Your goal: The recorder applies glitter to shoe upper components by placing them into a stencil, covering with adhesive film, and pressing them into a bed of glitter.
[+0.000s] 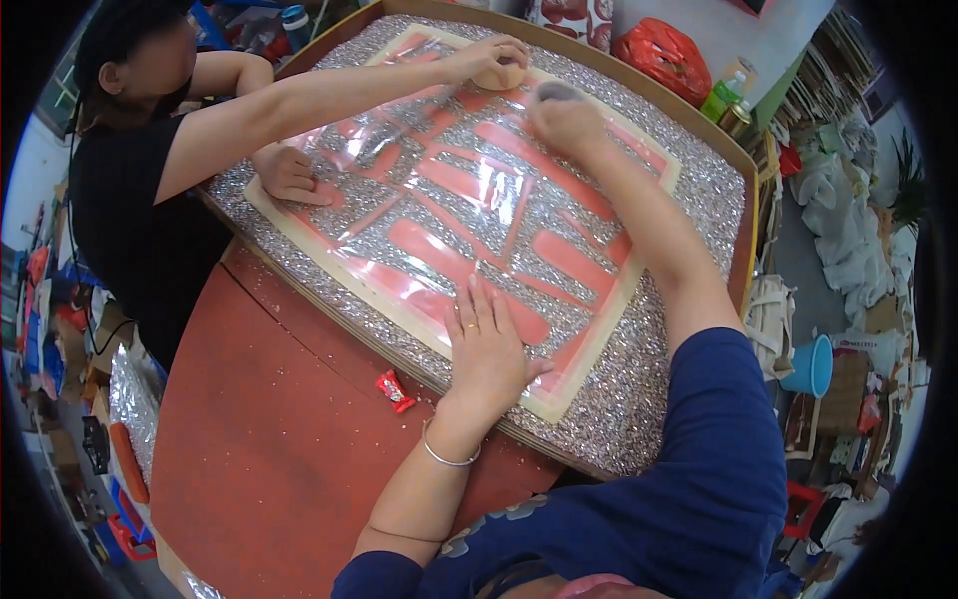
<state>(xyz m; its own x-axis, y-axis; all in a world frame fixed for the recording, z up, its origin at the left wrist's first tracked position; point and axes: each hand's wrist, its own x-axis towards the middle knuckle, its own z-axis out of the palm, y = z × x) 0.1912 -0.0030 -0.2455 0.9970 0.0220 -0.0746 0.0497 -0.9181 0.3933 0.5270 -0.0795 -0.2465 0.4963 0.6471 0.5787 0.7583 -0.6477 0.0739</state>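
Silver glitter board (689, 190), cream sheet (584, 354) with red shapes, red table (269, 439), blue bucket (810, 367)

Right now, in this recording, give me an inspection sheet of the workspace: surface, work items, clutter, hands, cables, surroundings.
Surface: red round table bearing a glittery silver board with a wooden rim.
Work items: cream sheet with red cut-out shapes under glossy clear film, lying flat on the board.
Clutter: small red wrapper on the table near the board's edge.
Hands: left hand flat on the sheet's near edge, fingers spread; right hand pressing a dark grey object on the far part. A co-worker's hand presses a tan pad; the other rests on the sheet.
Cables: nothing seen.
Surroundings: red bag, green bottle, blue bucket, crowded shelves.
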